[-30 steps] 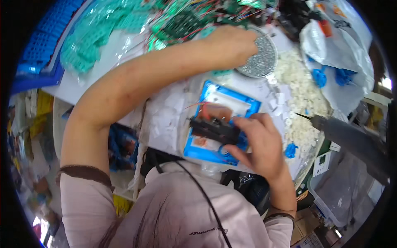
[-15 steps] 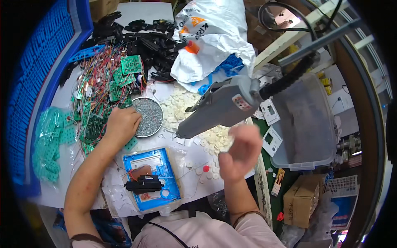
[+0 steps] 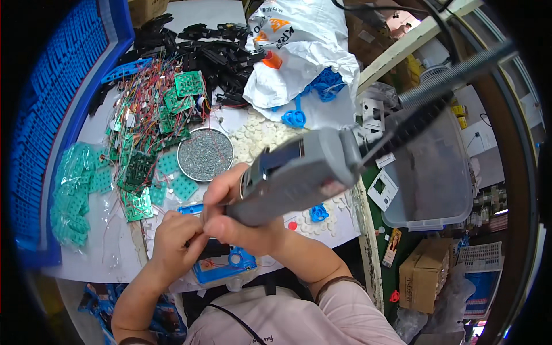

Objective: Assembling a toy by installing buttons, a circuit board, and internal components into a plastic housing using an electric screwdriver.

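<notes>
My right hand (image 3: pixel 256 237) is wrapped round the front end of a grey electric screwdriver (image 3: pixel 287 187), which points down to the left. Close by its tip, my left hand (image 3: pixel 175 241) has its fingertips pinched together; what they hold, if anything, is hidden. Below both hands lies a blue plastic casing (image 3: pixel 221 275) with a black part (image 3: pixel 217 250) across it, largely covered by my hands. Just beyond, a round dish (image 3: pixel 179 164) is filled with small grey metal pieces that look like screws.
Green circuit boards (image 3: pixel 190 84) with tangled wires, black parts (image 3: pixel 215 63) and bagged teal pads (image 3: pixel 72 195) crowd the left. White discs (image 3: pixel 259 135) spread beside a white sack (image 3: pixel 299 52). A blue crate (image 3: pixel 69 57) borders the table; a clear bin (image 3: pixel 425 172) stands right.
My right hand has moved left and closed round the screwdriver, which has tilted and come nearer. My left hand has left the dish and come towards me, beside the screwdriver's tip.
</notes>
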A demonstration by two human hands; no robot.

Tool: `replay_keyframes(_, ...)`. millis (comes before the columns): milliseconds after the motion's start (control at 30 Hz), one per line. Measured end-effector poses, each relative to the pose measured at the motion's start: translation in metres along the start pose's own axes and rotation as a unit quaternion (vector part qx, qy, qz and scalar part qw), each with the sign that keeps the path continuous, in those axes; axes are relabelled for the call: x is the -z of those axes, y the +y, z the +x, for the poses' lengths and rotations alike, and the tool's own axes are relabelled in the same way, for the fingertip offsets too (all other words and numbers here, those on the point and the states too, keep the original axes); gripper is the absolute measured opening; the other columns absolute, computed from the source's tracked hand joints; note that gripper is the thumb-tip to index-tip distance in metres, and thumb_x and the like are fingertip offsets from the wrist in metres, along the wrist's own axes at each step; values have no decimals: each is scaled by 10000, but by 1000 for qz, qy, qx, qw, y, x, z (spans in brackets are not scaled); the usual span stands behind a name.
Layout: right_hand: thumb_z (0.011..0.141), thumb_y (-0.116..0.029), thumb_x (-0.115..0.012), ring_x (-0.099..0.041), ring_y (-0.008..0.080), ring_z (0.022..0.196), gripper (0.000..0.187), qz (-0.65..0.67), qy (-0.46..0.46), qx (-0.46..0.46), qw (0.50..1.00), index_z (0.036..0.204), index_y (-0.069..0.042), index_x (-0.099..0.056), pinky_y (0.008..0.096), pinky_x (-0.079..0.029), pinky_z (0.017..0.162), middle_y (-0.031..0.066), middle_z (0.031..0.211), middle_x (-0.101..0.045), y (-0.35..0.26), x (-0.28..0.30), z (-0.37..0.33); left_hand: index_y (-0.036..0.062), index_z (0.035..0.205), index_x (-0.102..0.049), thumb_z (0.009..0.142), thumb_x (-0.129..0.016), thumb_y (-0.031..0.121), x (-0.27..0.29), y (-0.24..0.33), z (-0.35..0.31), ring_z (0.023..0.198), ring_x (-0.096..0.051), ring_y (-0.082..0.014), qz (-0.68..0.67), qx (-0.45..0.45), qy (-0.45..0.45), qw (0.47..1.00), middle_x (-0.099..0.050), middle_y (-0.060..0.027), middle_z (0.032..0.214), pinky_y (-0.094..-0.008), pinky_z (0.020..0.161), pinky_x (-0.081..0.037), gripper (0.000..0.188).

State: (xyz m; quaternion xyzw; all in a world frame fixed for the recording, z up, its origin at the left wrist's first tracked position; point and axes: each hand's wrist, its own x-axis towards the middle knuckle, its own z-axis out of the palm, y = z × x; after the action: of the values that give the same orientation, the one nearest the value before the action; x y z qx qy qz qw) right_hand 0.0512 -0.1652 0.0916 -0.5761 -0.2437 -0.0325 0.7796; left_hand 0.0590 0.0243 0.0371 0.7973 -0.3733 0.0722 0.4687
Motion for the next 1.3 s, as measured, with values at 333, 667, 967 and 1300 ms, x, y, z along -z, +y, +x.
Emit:
replay_keyframes(333, 925, -139, -699, -496, 151, 599, 324, 70, 13, 34, 997, 1152, -84, -474, 323, -448, 568, 45, 718, -530, 1, -10, 4, 99, 852, -647, 788, -773, 207, 8, -7, -5, 758, -601, -238, 93, -49, -18, 994, -622, -44, 810, -403, 767, -400, 178)
replay_keyframes(667, 924, -186, -749, -527, 166, 601, 393, 69, 13, 1, 998, 1148, -95, -440, 350, -502, 604, 46, 719, -553, 18, -10, -11, 135, 1157, -580, 675, -870, 400, 0, -23, -78, 975, -571, -253, 110, 50, -20, 993, -618, -39, 1087, -451, 921, -306, 622)
replay_keyframes(967, 905, -155, -762, -554, 175, 637, 373, 70, -59, -6, 996, 1137, -95, -476, 365, -500, 654, 50, 747, -582, 30, -18, -9, 126, 1108, -627, 701, -836, 376, -6, -31, -83, 969, -572, -246, 101, 47, -21, 994, -622, -34, 1056, -456, 901, -306, 521)
replay_keyframes(1300, 942, -226, -730, -522, 154, 596, 328, -15, -80, -13, 997, 1136, -135, -481, 329, -455, 583, 5, 693, -540, 45, -28, -14, 106, 1087, -634, 729, -810, 395, -6, -36, -84, 936, -587, -224, 79, 21, -3, 997, -623, -23, 1027, -454, 927, -311, 493)
